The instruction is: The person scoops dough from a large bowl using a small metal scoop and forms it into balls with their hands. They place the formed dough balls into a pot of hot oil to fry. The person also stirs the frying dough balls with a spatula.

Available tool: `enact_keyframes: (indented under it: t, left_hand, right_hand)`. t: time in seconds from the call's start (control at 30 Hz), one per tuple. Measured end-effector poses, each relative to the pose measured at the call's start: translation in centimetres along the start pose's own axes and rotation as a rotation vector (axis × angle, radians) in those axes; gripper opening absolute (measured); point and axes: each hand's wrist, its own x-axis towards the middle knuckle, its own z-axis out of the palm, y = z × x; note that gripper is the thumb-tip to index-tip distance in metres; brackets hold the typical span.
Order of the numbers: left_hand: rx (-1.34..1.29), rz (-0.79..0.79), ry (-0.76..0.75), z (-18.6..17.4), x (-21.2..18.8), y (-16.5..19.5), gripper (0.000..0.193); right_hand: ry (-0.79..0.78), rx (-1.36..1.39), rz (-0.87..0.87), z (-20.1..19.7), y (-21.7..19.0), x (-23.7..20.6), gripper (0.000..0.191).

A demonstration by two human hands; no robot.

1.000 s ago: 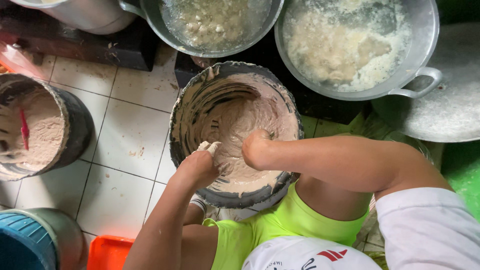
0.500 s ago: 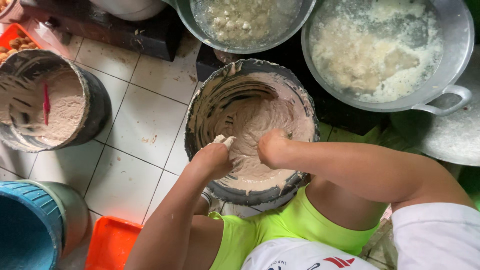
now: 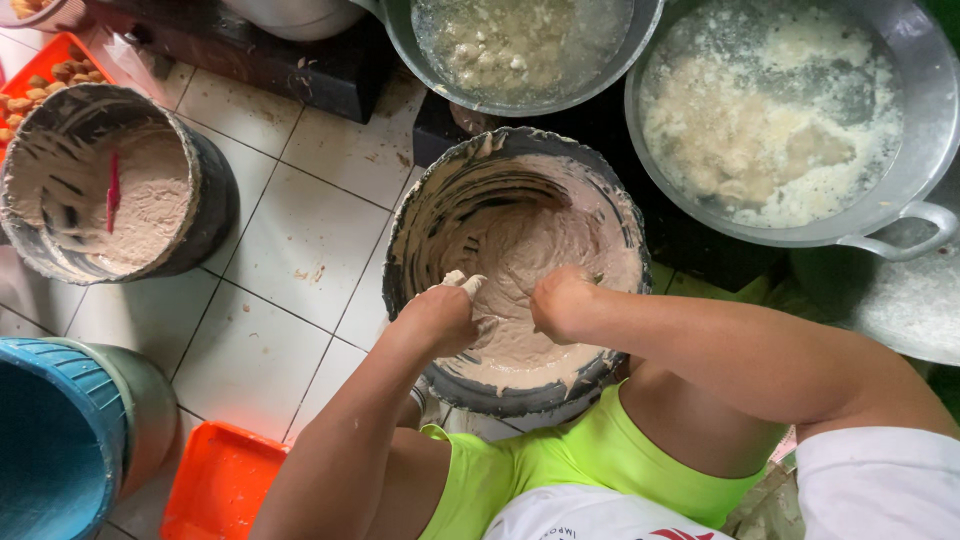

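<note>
**Both hands in a bucket of pale batter**

Head view: a dark bucket [image 3: 517, 265], smeared inside and over its rim with a thick beige batter [image 3: 530, 250], stands on the tiled floor [image 3: 300, 240] just in front of the person's knees, near the middle of the picture. The left hand [image 3: 440, 315] is curled into a loose fist over the near left part of the batter, with a lump of paste showing at its knuckles; its fingers are closed around that paste. The right hand [image 3: 562, 303] is beside it, close but apart, bent at the wrist with its fingers sunk into the batter, so whether they are spread or clenched cannot be told. Both forearms reach in from the lower edge, above lime-green shorts [image 3: 560, 465].

Behind the bucket, touching or nearly touching its far rim, sits a metal basin [image 3: 520, 50] of cloudy water with pale lumps. To the right is a large metal wok [image 3: 790, 120] with a handle, holding whitish curds. A second batter-coated bucket [image 3: 110, 180] stands well apart at the left, a red spatula [image 3: 113, 190] stuck in it. A blue-rimmed tub [image 3: 60, 440] and an orange tray [image 3: 220, 480] occupy the lower left corner.
</note>
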Motion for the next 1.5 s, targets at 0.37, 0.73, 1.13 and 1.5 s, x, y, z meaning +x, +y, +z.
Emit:
enact_keyframes:
  t: [0.37,0.73,1.13,1.5]
  left_hand:
    - [0.004,0.011,-0.017,0.2,0.4,-0.4,0.071]
    - [0.003,0.024,-0.001,0.6,1.2,-0.7,0.06]
    - [0.028,0.017,0.009,1.6,2.9,-1.2,0.06]
    - [0.018,0.002,0.002,1.9,3.4,-1.3,0.047]
  right_hand:
    - [-0.011,-0.044,-0.008,0.2,0.2,0.5,0.038]
    - [-0.002,-0.046,0.005,-0.4,0.9,0.0,0.03]
    - [0.016,-0.05,0.024,-1.5,1.9,-1.2,0.021]
    - [0.035,-0.045,0.023,-2.0,2.0,-1.4,0.019]
